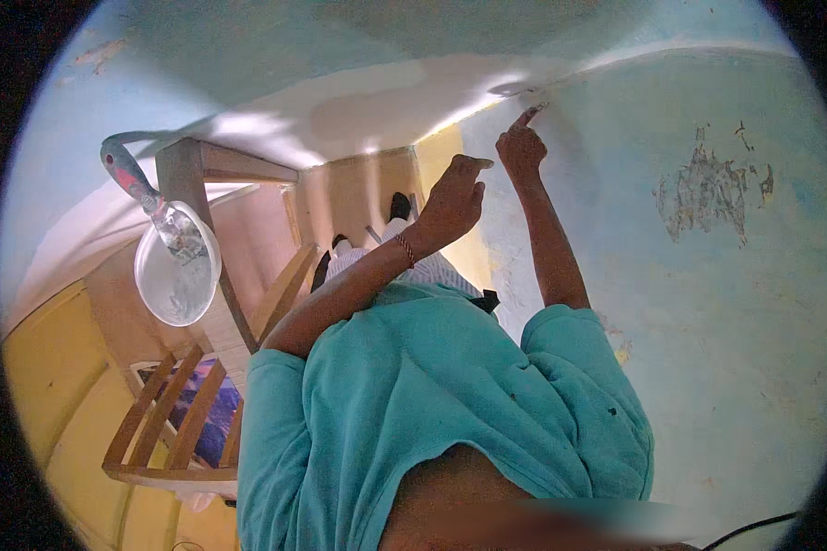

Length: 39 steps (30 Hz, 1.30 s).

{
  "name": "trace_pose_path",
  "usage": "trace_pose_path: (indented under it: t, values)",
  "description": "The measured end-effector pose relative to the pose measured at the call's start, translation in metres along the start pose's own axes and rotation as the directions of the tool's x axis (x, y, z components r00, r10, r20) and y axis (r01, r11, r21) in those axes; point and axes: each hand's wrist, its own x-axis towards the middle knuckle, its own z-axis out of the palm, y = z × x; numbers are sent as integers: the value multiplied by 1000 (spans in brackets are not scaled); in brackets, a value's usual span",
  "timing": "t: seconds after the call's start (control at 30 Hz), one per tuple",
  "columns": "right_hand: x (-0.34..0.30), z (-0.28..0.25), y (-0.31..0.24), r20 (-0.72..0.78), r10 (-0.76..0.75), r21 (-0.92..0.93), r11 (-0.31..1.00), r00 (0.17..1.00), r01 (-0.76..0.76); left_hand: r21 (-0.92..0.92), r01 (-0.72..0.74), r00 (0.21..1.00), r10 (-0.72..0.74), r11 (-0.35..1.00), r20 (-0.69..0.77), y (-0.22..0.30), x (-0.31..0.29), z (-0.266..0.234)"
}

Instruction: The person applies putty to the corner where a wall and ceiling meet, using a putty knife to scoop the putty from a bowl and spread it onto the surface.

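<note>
Head view: we press our right hand (521, 142), forefinger out, to the rough, flaking blue wall (708, 230); our left hand (452, 197) hangs loosely curled, empty.

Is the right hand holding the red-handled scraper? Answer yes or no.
No. The right hand is bare, its forefinger pressed to the blue wall, while the red-handled scraper lies in the white bowl.

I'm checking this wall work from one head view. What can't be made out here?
- Right hand: whether its fingertip touches the wall; too small.
- Left hand: whether it holds anything; its back faces the camera.
- Bowl contents: glare.
- Wooden ladder base: cut off by the lens rim.
- Feet: hidden by the teal shirt.
</note>
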Motion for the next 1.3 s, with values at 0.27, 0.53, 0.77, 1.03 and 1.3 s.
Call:
trace_pose_path:
  t: [0.27, 0.53, 0.77, 1.03, 1.3]
  values:
    - [18, 21, -1, -1, 8, 113, 994, 1000, -8, 54, 14, 1000, -13, 998, -20, -5, -5, -2]
    - [32, 28, -6, 31, 8, 229, 973, 999, -15, 98, 20, 998, -15, 995, -53, -13, -9, -5]
    - [35, 49, -14, -2, -13, 6, 1000, 1000, 13, 108, 16, 997, -8, 994, -78, -16, -9, -6]
    - [11, 3, -21, 256, 21, 218, 973, 966, -79, 64, 71, 997, -68, 995, -44, -10, -10, -10]
    - [12, 5, -7, 92, 74, 130, 988, 993, -86, 82, -5, 998, 10, 997, -54, -15, -12, -3]
